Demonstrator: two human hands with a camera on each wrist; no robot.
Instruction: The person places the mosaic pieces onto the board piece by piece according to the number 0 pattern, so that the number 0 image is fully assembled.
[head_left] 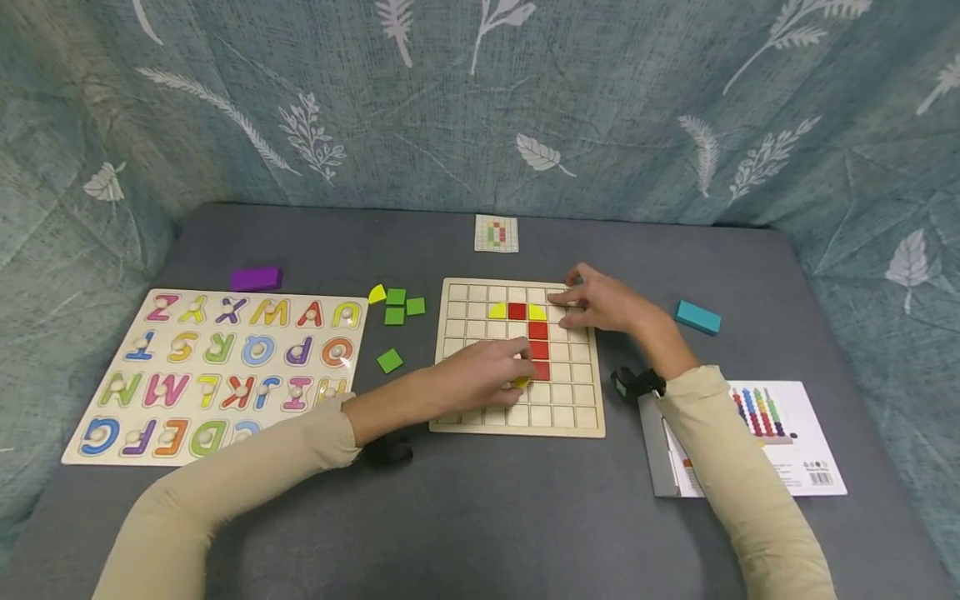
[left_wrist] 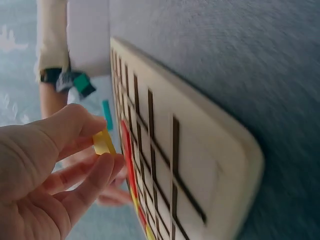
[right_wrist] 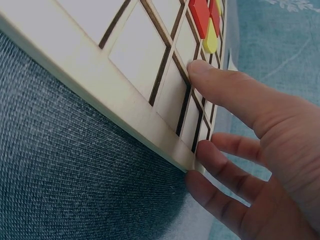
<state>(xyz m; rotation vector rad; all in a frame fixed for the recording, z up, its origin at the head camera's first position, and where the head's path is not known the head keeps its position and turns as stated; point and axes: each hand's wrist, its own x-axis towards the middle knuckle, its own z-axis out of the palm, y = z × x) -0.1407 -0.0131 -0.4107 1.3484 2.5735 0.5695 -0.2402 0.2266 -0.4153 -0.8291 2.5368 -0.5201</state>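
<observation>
A square wooden grid board (head_left: pixel 517 421) lies mid-table. On it sit two yellow corner pieces (head_left: pixel 497 311), a red square (head_left: pixel 517 312) between them, and a column of red squares (head_left: pixel 538 350) below the right one. My left hand (head_left: pixel 480 375) is over the board's lower middle. In the left wrist view it pinches a yellow piece (left_wrist: pixel 103 142) between thumb and fingers, just above the board's surface. At the board's upper right is my right hand (head_left: pixel 603 302). Its thumb (right_wrist: pixel 205 70) rests on the grid while its loosely bent fingers touch the edge.
Several green squares (head_left: pixel 395 316) and a yellow piece (head_left: pixel 377 294) lie left of the board. Beyond them are a letter puzzle (head_left: pixel 247 321) and a purple block (head_left: pixel 256 279). A pattern card (head_left: pixel 496 234) lies behind, with a teal block (head_left: pixel 698 317) and a white box (head_left: pixel 813 433) to the right.
</observation>
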